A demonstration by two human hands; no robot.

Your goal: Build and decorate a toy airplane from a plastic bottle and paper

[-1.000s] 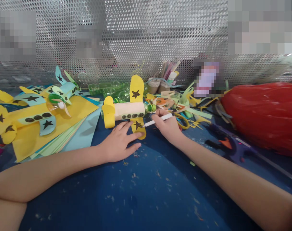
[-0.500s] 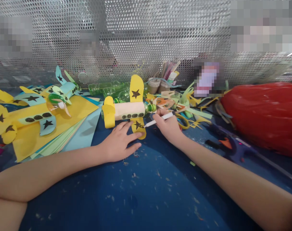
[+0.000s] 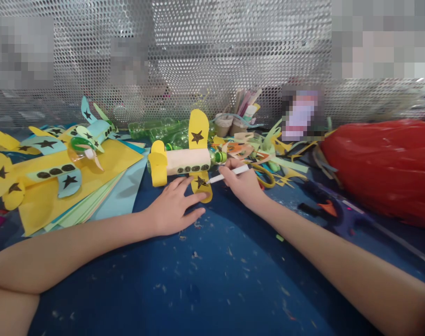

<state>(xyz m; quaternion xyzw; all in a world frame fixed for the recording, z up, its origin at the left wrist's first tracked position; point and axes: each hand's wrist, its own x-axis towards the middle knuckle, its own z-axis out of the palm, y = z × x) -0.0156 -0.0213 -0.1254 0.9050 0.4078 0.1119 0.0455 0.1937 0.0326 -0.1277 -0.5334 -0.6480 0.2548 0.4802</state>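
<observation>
A toy plane [image 3: 187, 160] made from a plastic bottle wrapped in pale paper lies in front of me. Black ovals run along its side, and its yellow paper wings carry black stars. My left hand [image 3: 177, 205] rests with fingers spread, its fingertips on the near wing [image 3: 202, 192]. In my right hand [image 3: 243, 184] is a white marker pen [image 3: 229, 174], gripped between thumb and fingers. The pen's tip touches or nearly touches the star on that near wing.
More paper-and-bottle planes [image 3: 54, 170] lie at left on coloured paper sheets [image 3: 128, 186]. Green bottles [image 3: 159, 128], cups [image 3: 223, 123] and paper scraps [image 3: 240, 147] line the back. Right are scissors [image 3: 266, 176], a glue gun [image 3: 348, 212] and a red bag [image 3: 380, 170]. A perforated metal screen [image 3: 233, 51] stands behind.
The marker pen and my right hand have shifted very slightly left over the star. My left hand and the plane stay where they were.
</observation>
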